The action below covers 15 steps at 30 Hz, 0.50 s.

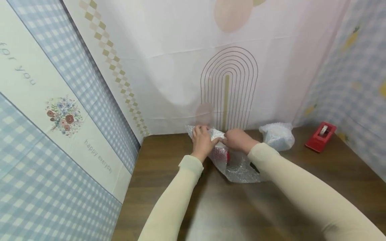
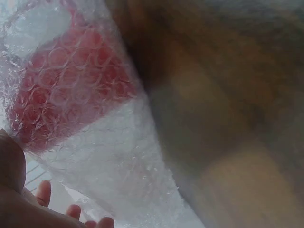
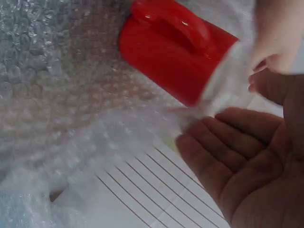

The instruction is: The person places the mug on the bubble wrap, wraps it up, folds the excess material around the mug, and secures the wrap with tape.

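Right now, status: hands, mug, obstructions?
Left hand and right hand at the bubble wrap. Red mug partly covered, handle showing. Wrapped bundle to the right, seemingly not blocking.

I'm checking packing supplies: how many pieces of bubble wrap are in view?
2: one sheet partly around the red mug; one bundle left of the tape dispenser. More may be hidden inside the bundle.
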Each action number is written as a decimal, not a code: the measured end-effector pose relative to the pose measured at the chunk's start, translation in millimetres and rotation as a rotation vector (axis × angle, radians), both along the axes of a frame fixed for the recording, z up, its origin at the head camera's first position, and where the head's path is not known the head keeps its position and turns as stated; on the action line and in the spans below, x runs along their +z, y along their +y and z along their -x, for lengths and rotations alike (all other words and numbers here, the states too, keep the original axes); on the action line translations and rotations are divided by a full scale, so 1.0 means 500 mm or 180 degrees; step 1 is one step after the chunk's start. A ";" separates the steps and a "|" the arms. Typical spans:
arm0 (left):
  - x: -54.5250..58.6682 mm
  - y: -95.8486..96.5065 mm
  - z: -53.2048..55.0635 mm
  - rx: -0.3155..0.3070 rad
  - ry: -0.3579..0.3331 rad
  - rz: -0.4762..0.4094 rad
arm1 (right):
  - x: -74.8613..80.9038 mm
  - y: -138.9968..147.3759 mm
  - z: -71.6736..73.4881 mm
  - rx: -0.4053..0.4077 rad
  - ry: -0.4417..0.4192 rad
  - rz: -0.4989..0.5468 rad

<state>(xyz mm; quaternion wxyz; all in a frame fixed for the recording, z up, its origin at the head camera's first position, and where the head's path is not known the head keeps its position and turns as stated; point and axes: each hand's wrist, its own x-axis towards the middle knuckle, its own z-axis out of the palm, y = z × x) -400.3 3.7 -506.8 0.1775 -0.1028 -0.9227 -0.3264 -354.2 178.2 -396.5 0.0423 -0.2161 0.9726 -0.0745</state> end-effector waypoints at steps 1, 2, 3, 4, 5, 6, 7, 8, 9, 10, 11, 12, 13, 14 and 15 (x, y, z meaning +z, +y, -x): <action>-0.008 -0.006 0.002 -0.0019 0.0030 -0.0070 | -0.008 -0.005 -0.001 -0.0052 0.0035 -0.0030; -0.015 -0.014 0.005 -0.0035 0.0052 -0.0162 | -0.017 -0.009 -0.002 -0.0116 0.0069 -0.0023; -0.024 -0.025 0.010 -0.0029 0.0079 -0.0265 | -0.022 -0.013 -0.003 -0.0167 0.0091 0.0006; -0.030 -0.038 0.014 0.0013 0.0082 -0.0408 | -0.027 -0.017 -0.003 -0.0190 0.0130 0.0033; -0.017 -0.054 0.005 0.0096 0.0053 -0.0475 | -0.032 -0.021 -0.004 -0.0200 0.0178 0.0048; -0.033 -0.071 0.019 0.0222 0.0076 -0.0520 | -0.034 -0.025 -0.005 -0.0210 0.0212 0.0062; -0.035 -0.088 0.027 0.0318 -0.0072 -0.0639 | -0.037 -0.029 -0.005 -0.0222 0.0246 0.0071; -0.045 -0.107 0.038 0.0428 -0.0186 -0.0741 | -0.040 -0.032 -0.004 -0.0225 0.0288 0.0081; -0.051 -0.124 0.045 0.0501 -0.0359 -0.0815 | -0.044 -0.033 -0.002 -0.0221 0.0327 0.0090; -0.052 -0.139 0.048 0.0541 -0.0621 -0.0911 | -0.049 -0.033 0.002 -0.0233 0.0360 0.0095; -0.049 -0.152 0.046 0.0462 -0.0932 -0.1024 | -0.056 -0.031 0.007 -0.0251 0.0380 0.0124; -0.050 -0.163 0.050 0.0334 -0.1297 -0.1275 | -0.067 -0.027 0.017 -0.0253 0.0424 0.0147; -0.030 -0.171 0.034 0.0196 -0.1670 -0.1520 | -0.079 -0.020 0.028 -0.0261 0.0453 0.0188; -0.014 -0.177 0.019 0.0062 -0.1964 -0.1747 | -0.091 -0.014 0.040 -0.0271 0.0458 0.0233; 0.002 -0.180 0.003 -0.0059 -0.2225 -0.1966 | -0.129 0.004 0.072 -0.0212 0.0518 0.0390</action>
